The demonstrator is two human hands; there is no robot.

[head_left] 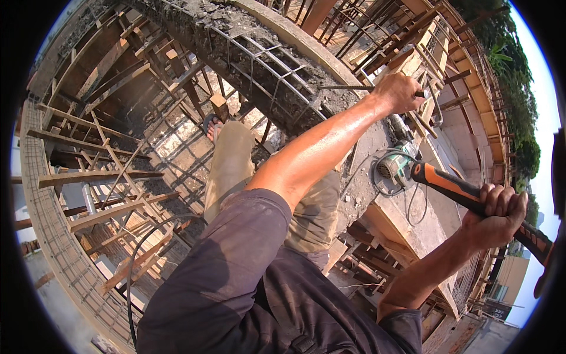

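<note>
My left hand (398, 93) is closed around a dark metal rod (348, 87). One end of the rod sticks out past my fingers; the other reaches toward the broken concrete beam (318, 76) and its exposed rebar (265, 53). Off to the right, my right hand (498, 213) grips a hammer (451, 187) by its black and orange handle, raised over the beam's side. The hammer's far end runs into the dark right rim and is partly cut off. Between the hands, a green corded power tool (396, 166) lies on the concrete.
Timber formwork boards (407, 236) lie below the power tool. Lower down on the left are wooden props (100, 177) and a rebar grid (65, 253). A black cable (131, 283) loops beside my left sleeve. My sandaled foot (213, 127) rests beside the beam.
</note>
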